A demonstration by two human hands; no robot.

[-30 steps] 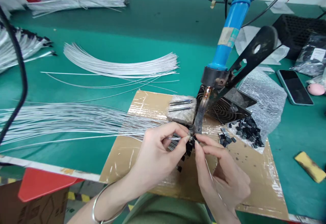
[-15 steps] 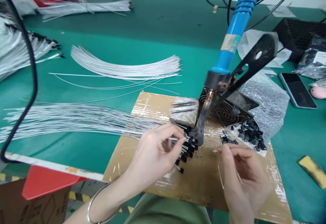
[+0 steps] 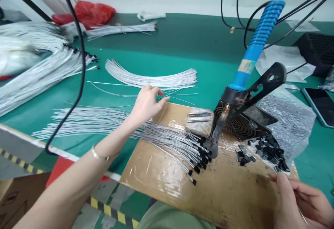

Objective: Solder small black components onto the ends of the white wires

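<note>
My left hand [image 3: 150, 102] is over the loose white cables [image 3: 180, 98] on the green mat, thumb and fingers apart, with nothing visible between them. Under that forearm lies a spread of white cables [image 3: 167, 137], their right ends carrying small black connectors [image 3: 202, 156] on the brown board. At the lower right, my right hand [image 3: 300, 199] pinches a thin solder wire [image 3: 302, 215], partly hidden by the fingers. Left of that hand are loose black connector pieces [image 3: 244, 155]. A blue-handled soldering iron [image 3: 250, 60] leans with its tip down near the connectorised ends.
A curved bundle of white cables [image 3: 156, 79] lies behind my left hand. Beside the iron stand a fan [image 3: 238, 123] and a grey block [image 3: 199, 126]. A heap of black pieces [image 3: 272, 149] rests on bubble wrap [image 3: 289, 114]. A black cord [image 3: 82, 65] hangs at left.
My left hand has left the connector ends and moved up and left to the loose cables. The view has shifted; my right hand now sits lower right, still pinching the solder wire.
</note>
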